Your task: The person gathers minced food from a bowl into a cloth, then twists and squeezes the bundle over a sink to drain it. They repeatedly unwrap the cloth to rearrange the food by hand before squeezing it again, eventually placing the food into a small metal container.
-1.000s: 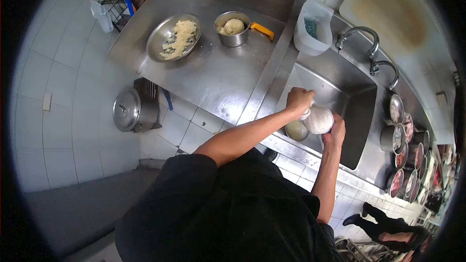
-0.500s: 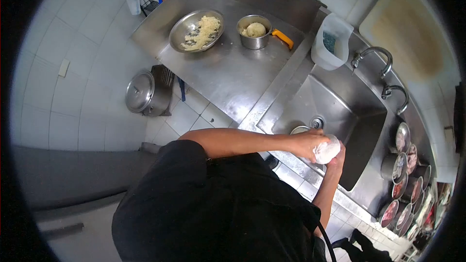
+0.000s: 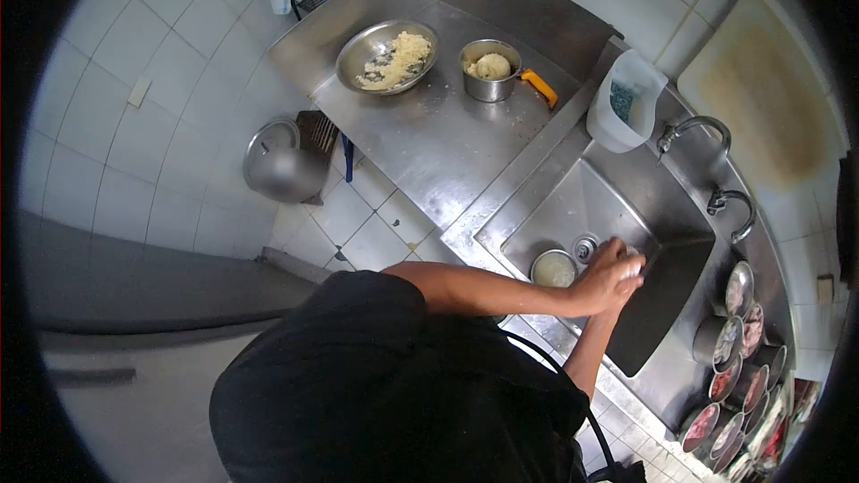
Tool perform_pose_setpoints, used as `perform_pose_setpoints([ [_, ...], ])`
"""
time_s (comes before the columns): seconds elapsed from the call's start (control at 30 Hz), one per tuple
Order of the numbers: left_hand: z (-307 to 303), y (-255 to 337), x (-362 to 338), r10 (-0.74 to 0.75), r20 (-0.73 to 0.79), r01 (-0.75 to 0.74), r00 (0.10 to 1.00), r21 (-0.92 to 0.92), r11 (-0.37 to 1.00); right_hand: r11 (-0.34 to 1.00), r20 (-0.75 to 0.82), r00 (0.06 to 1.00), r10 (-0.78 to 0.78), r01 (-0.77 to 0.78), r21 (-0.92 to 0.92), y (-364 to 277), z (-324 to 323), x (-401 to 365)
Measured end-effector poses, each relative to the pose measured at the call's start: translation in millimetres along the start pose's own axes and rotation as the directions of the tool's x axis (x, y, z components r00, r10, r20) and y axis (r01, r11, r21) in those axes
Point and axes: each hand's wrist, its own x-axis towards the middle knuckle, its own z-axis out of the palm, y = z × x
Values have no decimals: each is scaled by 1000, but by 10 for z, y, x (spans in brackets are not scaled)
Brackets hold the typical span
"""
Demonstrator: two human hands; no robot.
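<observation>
Over the sink, both hands are pressed together around a white, cloth-like bundle point(image 3: 633, 264), most of it hidden by the fingers. My left hand point(image 3: 601, 288) is closed over it from the near side. From below, my right hand point(image 3: 621, 297) meets it, largely covered by the left one, so its fingers hardly show. In the sink beside them sits a round metal container point(image 3: 554, 268) with cloudy, whitish liquid, close to the drain point(image 3: 585, 249).
The steel sink point(image 3: 617, 183) has two faucets point(image 3: 702, 125). A white plastic bin point(image 3: 617, 130) stands at its corner. On the counter are a metal bowl point(image 3: 358, 47) of pale crumbly food and an orange-handled pot point(image 3: 490, 88). Several metal containers point(image 3: 716, 340) stand on the right.
The hands have closed further round the white bundle and tilted, so less of it shows. The container of cloudy liquid is now more visible. The whole view has shifted slightly.
</observation>
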Motion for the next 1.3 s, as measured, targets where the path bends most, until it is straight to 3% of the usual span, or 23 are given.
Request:
perform_pose_setpoints([
  [0.13, 55, -73, -372, 227, 310, -268, 923, 95, 959, 998, -21, 998, 57, -56, 39, 26, 76, -152],
  [0.2, -99, -77, -433, 278, 541, -385, 794, 94, 918, 997, -20, 997, 72, -71, 40, 42, 96, -176],
  [0.3, -223, -243, -408, 411, 709, -696, 573, 157, 700, 995, -20, 996, 86, -85, 48, 92, 120, -210],
  [0.33, -248, -308, -374, 519, 685, -796, 512, 151, 586, 995, -13, 996, 91, -90, 48, 114, 136, -202],
  [0.47, -320, -490, 33, 682, 655, -886, 324, -43, 462, 993, 14, 994, 109, -110, 49, 109, 247, -157],
  [0.57, -375, -478, 196, 692, 613, -814, 382, -131, 566, 990, 45, 990, 132, -134, 38, -40, 355, -32],
  [0.67, -314, -535, 365, 861, 454, -951, 229, -84, 298, 988, 72, 987, 146, -150, 39, -123, 469, 35],
  [0.8, -599, 255, 727, 816, 537, -930, 214, -145, 339, 986, 113, 983, 144, -152, 66, -144, 584, 50],
  [0.83, -531, 248, 717, 807, 523, -898, 276, -160, 410, 987, 119, 984, 133, -142, 76, -172, 600, 38],
  [0.9, -457, 260, 693, 762, 502, -811, 409, -183, 555, 989, 134, 986, 99, -112, 97, -212, 700, 10],
  [0.93, -450, 304, 720, 744, 415, -734, 525, -222, 642, 991, 143, 988, 65, -80, 103, -232, 764, 8],
  [1.03, -510, 506, 846, 384, 208, -345, 899, -202, 917, 988, 106, 988, -112, 100, 113, -346, 1061, 63],
  [1.07, -507, 649, 932, 247, -17, -243, 969, -255, 936, 981, 42, 983, -177, 173, 88, -414, 1177, 81],
  [1.1, -496, 742, 1048, 78, -231, -153, 970, -327, 932, 975, -112, 970, -218, 220, 6, -523, 1399, 106],
  [1.13, -502, 717, 1170, -124, -219, -35, 968, -605, 796, 926, -177, 911, -372, 351, -137, -627, 1643, 23],
  [1.17, -531, 687, 1267, -317, -146, 63, 937, -822, 566, 816, -284, 768, -574, 509, -273, -692, 1859, -82],
  [1.23, -610, 591, 1351, -455, 49, 182, 889, -950, 252, 645, -223, 617, -755, 634, -427, -774, 2097, -233],
  [1.3, -636, 474, 1387, -526, 178, 277, 832, -954, 114, 303, 10, 465, -885, 595, -745, -797, 2314, -461],
])
